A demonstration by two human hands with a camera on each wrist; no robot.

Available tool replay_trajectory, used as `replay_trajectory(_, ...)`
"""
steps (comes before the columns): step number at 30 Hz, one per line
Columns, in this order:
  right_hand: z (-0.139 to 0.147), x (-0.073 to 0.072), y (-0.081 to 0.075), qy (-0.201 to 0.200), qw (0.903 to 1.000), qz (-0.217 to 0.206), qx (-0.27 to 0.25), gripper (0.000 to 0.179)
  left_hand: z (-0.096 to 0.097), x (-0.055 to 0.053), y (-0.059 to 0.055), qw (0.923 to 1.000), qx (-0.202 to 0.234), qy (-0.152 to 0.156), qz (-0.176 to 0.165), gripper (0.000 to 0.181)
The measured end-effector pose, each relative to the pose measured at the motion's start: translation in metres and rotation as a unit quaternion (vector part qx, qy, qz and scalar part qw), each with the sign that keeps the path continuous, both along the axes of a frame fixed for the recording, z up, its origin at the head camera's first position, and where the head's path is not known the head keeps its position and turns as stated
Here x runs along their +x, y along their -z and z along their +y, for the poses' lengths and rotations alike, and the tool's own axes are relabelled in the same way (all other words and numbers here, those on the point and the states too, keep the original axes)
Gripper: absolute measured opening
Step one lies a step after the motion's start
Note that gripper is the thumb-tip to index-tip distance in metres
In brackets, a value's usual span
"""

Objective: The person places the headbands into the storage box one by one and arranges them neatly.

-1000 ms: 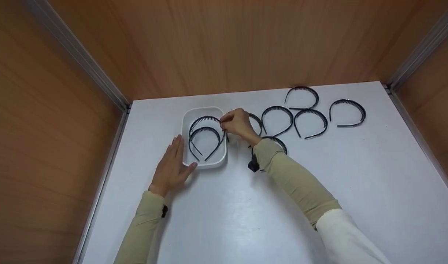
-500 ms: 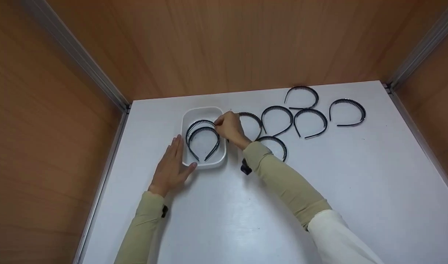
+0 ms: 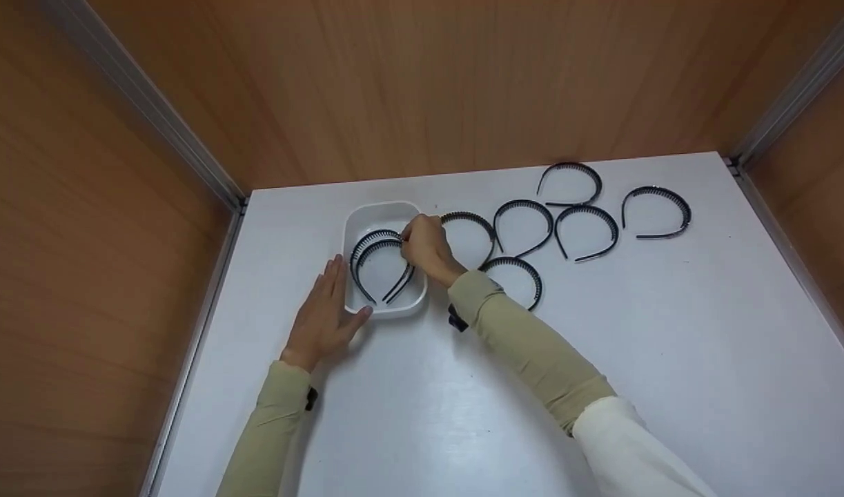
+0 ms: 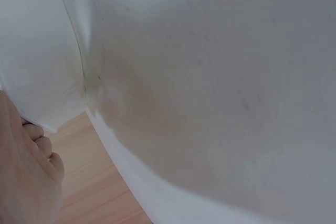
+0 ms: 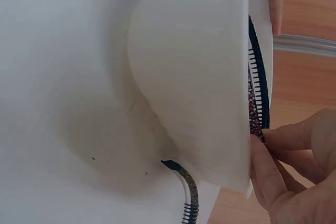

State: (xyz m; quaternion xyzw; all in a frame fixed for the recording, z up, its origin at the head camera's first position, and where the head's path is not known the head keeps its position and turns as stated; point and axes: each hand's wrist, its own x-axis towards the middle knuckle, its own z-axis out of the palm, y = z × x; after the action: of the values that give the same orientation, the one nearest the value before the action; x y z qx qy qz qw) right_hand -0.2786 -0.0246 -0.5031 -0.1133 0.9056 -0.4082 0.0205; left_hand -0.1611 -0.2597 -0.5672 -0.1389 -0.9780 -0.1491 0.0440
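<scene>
A white plastic tub (image 3: 385,312) with rounded corners holds two black toothed headbands (image 3: 366,239), one overlapping the other. My right hand (image 3: 427,247) reaches over the tub's right rim and pinches one headband (image 5: 256,98) between thumb and fingers, as the right wrist view shows close up. Straight-fingered, my left hand (image 3: 319,319) rests against the tub's left side, its thumb by the near left corner. In the left wrist view that hand (image 4: 26,166) shows at the left edge beside the white tub wall (image 4: 42,51).
Right of the tub several more toothed headbands lie on the white table (image 3: 463,414), the closest (image 3: 491,238) beside my right hand and another (image 3: 537,279) just in front of it. One headband (image 3: 685,210) lies farthest right. Wooden panels (image 3: 463,83) enclose the back and sides.
My right hand has moved left and slightly down into the tub, bringing the pinched headband closer over the other one. The left hand has stayed at the tub's side.
</scene>
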Motion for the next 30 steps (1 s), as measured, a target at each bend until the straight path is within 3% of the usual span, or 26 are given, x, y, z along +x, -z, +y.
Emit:
replay_trajectory(4,-0.001,0.000,0.001,-0.014,0.9995,0.024,0.017,0.021,0.000,0.000,0.000,1.0000,0.005,0.001,0.002,0.102)
replay_trajectory(9,-0.003,0.000,0.002,-0.026,0.9982,0.044,0.031,0.039,-0.001,0.000,0.000,1.0000,0.006,0.004,0.004,0.102)
replay_trajectory(17,-0.009,-0.002,0.002,-0.014,0.9974,0.038,0.060,0.049,0.000,0.000,0.001,0.9999,0.007,0.000,0.008,0.102)
replay_trajectory(22,-0.012,-0.002,0.002,-0.015,0.9964,0.044,0.071,0.045,-0.001,0.000,0.001,1.0000,0.005,0.000,0.005,0.102)
replay_trajectory(30,-0.018,-0.001,0.005,-0.020,0.9922,0.061,0.107,0.015,0.000,0.000,0.002,0.9999,0.007,-0.004,0.008,0.103)
